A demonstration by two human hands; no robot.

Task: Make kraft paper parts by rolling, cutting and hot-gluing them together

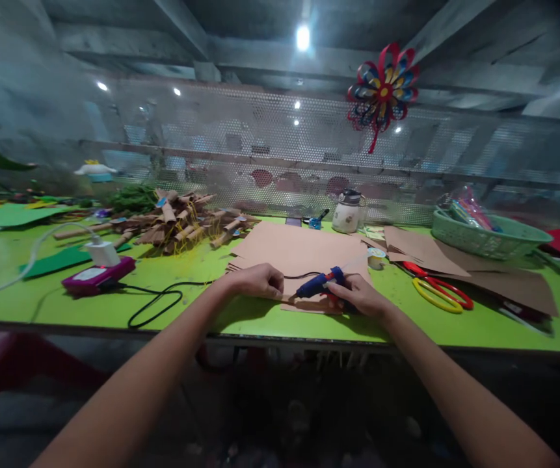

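Note:
My right hand (358, 294) grips a blue glue gun (317, 285), nozzle pointing left toward a small piece of brown paper near the table's front edge. My left hand (258, 281) has its fingers curled and pressed on that brown paper (304, 250), just left of the nozzle. The gun's black cord (162, 300) loops left across the green table (16, 286) to a pink power strip (97, 275).
A pile of rolled brown paper tubes (182, 221) lies at the back left. Red and yellow scissors (438, 289) rest to the right on more brown sheets. A green basket (489, 237), a white jar (348, 211), a tape roll (376, 258) and a hanging paper pinwheel (382, 91) are behind.

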